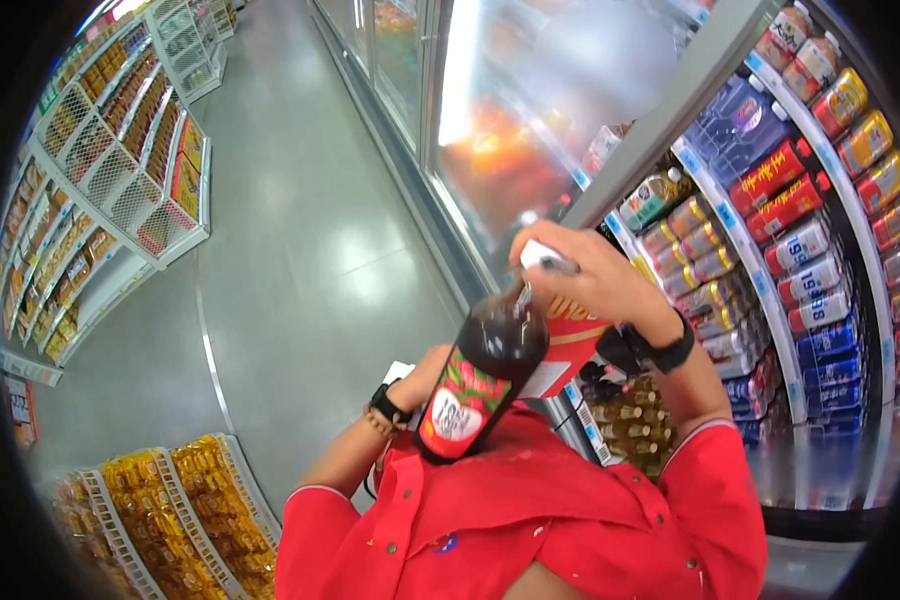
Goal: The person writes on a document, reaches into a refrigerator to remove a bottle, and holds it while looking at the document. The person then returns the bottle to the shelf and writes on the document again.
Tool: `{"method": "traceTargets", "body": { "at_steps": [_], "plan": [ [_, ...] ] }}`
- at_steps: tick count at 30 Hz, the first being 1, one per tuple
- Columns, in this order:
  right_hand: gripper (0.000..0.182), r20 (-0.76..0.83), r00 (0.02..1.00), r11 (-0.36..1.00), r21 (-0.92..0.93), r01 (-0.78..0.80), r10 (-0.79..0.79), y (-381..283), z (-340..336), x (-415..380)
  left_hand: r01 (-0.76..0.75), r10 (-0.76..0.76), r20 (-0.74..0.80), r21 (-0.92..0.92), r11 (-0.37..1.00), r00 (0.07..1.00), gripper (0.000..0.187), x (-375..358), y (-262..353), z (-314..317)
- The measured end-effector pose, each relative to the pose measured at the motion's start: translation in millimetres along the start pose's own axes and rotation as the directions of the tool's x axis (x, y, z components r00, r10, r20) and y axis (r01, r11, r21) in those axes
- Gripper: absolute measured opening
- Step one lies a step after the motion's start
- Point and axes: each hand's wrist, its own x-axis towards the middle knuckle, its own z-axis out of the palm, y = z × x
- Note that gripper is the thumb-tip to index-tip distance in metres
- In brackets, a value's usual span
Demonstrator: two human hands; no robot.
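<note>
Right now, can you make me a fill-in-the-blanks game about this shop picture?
1. The right hand grips the dark bottle near its white ____.
2. The person's sleeves are ____.
3. The left hand sits ____ the bottle.
4. Behind the bottle, the cooler shelves hold cans and ____.

Missing words: cap; red; behind; bottles

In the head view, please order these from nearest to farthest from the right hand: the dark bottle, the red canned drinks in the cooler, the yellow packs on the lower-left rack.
From the right hand:
1. Dark bottle, held by its white cap, directly below the hand.
2. Red canned drinks, on the cooler shelf to the upper right.
3. Yellow packs, on the rack at the lower left, across the aisle.
</note>
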Motion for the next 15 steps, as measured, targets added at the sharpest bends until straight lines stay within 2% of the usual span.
{"method": "traceTargets", "body": {
  "at_steps": [1, 2, 3, 4, 7, 8, 11, 12, 13, 15],
  "plan": [
    [0.029, -0.027, 0.999, 0.997, 0.076, 0.027, -0.025, 10.7, 6.0, 4.2, 0.087, -0.086, 0.016, -0.073, 0.994, 0.996, 0.029, -2.3, -2.9, -2.5],
    [0.029, -0.041, 0.997, 0.998, 0.028, 0.065, -0.064, 7.5, 6.1, 4.4, -0.09, 0.095, -0.053, 0.087, 0.992, 0.994, 0.027, 2.1, -4.8, -0.8],
    [0.029, -0.046, 0.994, 0.995, -0.023, 0.097, -0.098, 5.5, 4.9, 3.5, -0.152, 0.163, -0.065, 0.152, 0.977, 0.984, 0.027, 3.8, -7.1, 0.8],
    [0.031, -0.038, 0.995, 0.995, 0.013, 0.095, -0.094, 8.1, 4.4, 3.5, -0.209, 0.23, -0.078, 0.218, 0.953, 0.97, 0.026, 5.8, -12.2, 1.8],
    [0.034, -0.075, 0.989, 0.99, 0.04, 0.135, -0.131, 27.3, 7.4, 11.1, -0.204, 0.226, -0.056, 0.257, 0.945, 0.973, 0.03, 5.5, -12.0, -1.9],
    [0.038, -0.023, 0.999, 0.994, 0.101, 0.051, -0.049, 24.3, 5.5, 10.1, -0.17, 0.188, -0.065, 0.218, 0.961, 0.98, 0.032, 4.9, -10.7, -0.6],
    [0.04, -0.067, 0.993, 0.993, 0.057, 0.099, -0.095, 31.0, 6.4, 12.9, -0.23, 0.249, -0.066, 0.218, 0.949, 0.966, 0.031, 5.7, -5.5, 1.5],
    [0.043, -0.074, 0.991, 0.99, 0.069, 0.121, -0.116, 32.3, 6.5, 14.0, -0.202, 0.215, -0.079, 0.14, 0.969, 0.973, 0.031, 6.5, -7.1, 1.6],
    [0.043, -0.066, 0.994, 0.993, 0.074, 0.091, -0.086, 35.4, 6.8, 15.3, -0.175, 0.181, -0.089, 0.063, 0.982, 0.979, 0.031, 7.1, -11.4, 1.8],
    [0.044, -0.05, 0.998, 0.996, 0.082, 0.03, -0.026, 40.4, 5.6, 16.7, -0.16, 0.163, -0.088, 0.045, 0.986, 0.983, 0.03, 9.0, -15.6, 0.8]
  ]
}}
